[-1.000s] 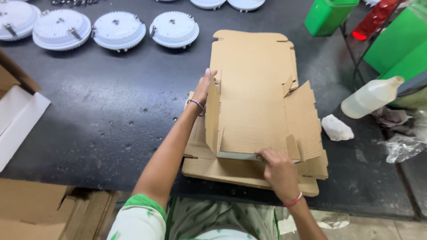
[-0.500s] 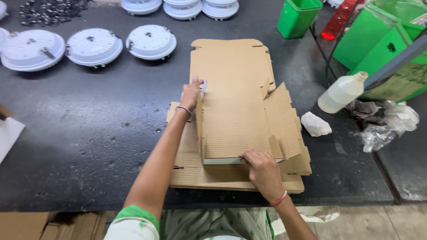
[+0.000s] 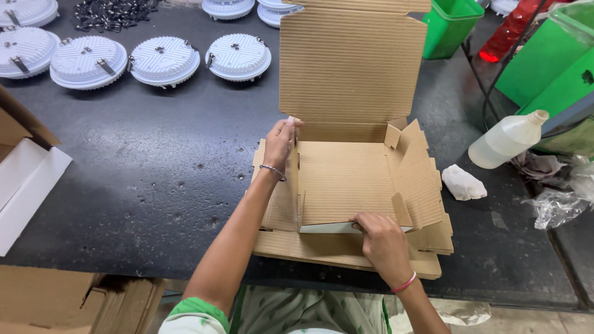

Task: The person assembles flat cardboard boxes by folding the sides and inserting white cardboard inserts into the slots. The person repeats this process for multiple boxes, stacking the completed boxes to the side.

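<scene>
Dark, speckled worktable [image 3: 154,179] fills the view, its far edge lined with round white light fittings [image 3: 164,60] lying face down, and a heap of small black clips [image 3: 111,13] beyond them. At the centre, a person half-folds a corrugated cardboard box blank [image 3: 346,179], which rests on a stack of flat blanks [image 3: 334,250] near the table's front edge. The box's large back panel stands upright, its ribbed inner face toward the camera, while the right side flap leans outward at a tilt.

The left hand [image 3: 279,141], a thin bracelet at the wrist, presses against the box's left side wall near the back corner, fingers held together and thumb close, holding that wall upright. The right hand [image 3: 383,244], with a pink band at the wrist, lies palm down on the front edge of the box floor, fingers curled over the white-edged front flap and pressing on it.

To the right of the box lie a crumpled white cloth [image 3: 463,183] and a translucent plastic squeeze bottle [image 3: 507,141] on its side, well apart from the hands. Green plastic bins [image 3: 455,28] stand at the table's far right. Flat cardboard and a white sheet [image 3: 25,185] sit at the left edge.
</scene>
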`<action>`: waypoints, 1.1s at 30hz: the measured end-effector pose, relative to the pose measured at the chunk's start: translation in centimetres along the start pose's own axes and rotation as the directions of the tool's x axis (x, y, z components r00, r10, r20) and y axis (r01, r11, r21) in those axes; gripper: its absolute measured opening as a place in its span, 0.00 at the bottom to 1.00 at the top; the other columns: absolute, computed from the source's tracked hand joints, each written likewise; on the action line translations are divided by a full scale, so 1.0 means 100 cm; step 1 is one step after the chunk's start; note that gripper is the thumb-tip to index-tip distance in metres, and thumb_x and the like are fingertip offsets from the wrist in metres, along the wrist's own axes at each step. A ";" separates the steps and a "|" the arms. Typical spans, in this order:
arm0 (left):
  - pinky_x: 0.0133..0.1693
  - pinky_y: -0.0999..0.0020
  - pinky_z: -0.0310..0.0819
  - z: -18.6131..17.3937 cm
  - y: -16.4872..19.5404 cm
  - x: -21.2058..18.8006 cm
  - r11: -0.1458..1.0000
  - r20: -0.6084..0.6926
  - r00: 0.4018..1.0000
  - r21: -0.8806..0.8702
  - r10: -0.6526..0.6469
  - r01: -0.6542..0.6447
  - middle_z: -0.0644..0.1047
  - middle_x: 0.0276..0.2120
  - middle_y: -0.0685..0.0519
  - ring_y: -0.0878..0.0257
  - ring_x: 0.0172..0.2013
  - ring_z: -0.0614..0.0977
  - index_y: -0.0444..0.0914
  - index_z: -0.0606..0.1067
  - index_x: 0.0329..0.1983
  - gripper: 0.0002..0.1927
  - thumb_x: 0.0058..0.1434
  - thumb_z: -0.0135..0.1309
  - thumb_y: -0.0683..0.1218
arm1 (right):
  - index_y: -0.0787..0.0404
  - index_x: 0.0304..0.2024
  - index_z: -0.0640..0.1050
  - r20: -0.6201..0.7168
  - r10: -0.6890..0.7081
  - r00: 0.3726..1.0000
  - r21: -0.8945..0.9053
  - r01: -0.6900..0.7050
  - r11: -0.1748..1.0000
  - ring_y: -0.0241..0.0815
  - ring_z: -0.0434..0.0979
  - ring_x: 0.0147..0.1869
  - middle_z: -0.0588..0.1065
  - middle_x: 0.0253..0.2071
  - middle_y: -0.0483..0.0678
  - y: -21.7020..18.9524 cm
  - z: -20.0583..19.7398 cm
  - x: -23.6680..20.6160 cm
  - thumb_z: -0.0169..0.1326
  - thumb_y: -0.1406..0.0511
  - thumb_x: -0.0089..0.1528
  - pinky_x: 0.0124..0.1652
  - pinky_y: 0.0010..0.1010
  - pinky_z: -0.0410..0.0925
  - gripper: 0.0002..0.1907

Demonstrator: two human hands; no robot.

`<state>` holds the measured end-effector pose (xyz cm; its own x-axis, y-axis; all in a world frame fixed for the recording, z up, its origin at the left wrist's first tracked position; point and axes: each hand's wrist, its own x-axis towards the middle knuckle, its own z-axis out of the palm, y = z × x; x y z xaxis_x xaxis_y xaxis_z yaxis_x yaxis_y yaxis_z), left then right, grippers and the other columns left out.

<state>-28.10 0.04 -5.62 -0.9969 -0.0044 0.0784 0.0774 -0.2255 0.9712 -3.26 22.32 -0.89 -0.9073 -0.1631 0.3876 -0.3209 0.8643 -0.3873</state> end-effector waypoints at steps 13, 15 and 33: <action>0.60 0.61 0.72 -0.036 0.005 -0.005 0.970 0.300 0.953 0.242 -0.041 -0.034 0.76 0.54 0.45 0.55 0.59 0.77 0.33 0.59 0.65 0.49 0.56 0.57 0.71 | 0.53 0.61 0.75 0.299 -0.180 0.937 -0.083 0.214 0.973 0.52 0.76 0.50 0.76 0.50 0.49 -0.010 -0.006 0.011 0.49 0.76 0.47 0.49 0.41 0.67 0.37; 0.59 0.61 0.72 -0.039 0.003 -0.008 0.974 0.334 0.942 0.224 -0.042 -0.036 0.73 0.55 0.44 0.55 0.60 0.75 0.35 0.55 0.70 0.53 0.53 0.59 0.71 | 0.59 0.58 0.73 0.324 -0.329 0.887 -0.082 0.373 0.924 0.53 0.75 0.54 0.74 0.54 0.52 -0.013 0.004 0.016 0.51 0.71 0.44 0.51 0.43 0.66 0.36; 0.42 0.64 0.82 0.013 -0.008 -0.030 0.924 -0.017 0.999 0.380 0.049 -0.039 0.75 0.43 0.45 0.57 0.43 0.82 0.29 0.64 0.52 0.34 0.44 0.67 0.39 | 0.58 0.40 0.78 0.201 0.078 0.976 -0.038 -0.071 0.997 0.50 0.74 0.51 0.76 0.41 0.48 -0.030 -0.009 0.014 0.62 0.61 0.54 0.50 0.43 0.65 0.13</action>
<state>-25.17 1.49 -6.39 -0.9921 -0.0319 0.1217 0.1150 0.1615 0.9801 -3.29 19.97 1.57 -0.9655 -0.1879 0.1802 -0.2447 0.8911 -0.3822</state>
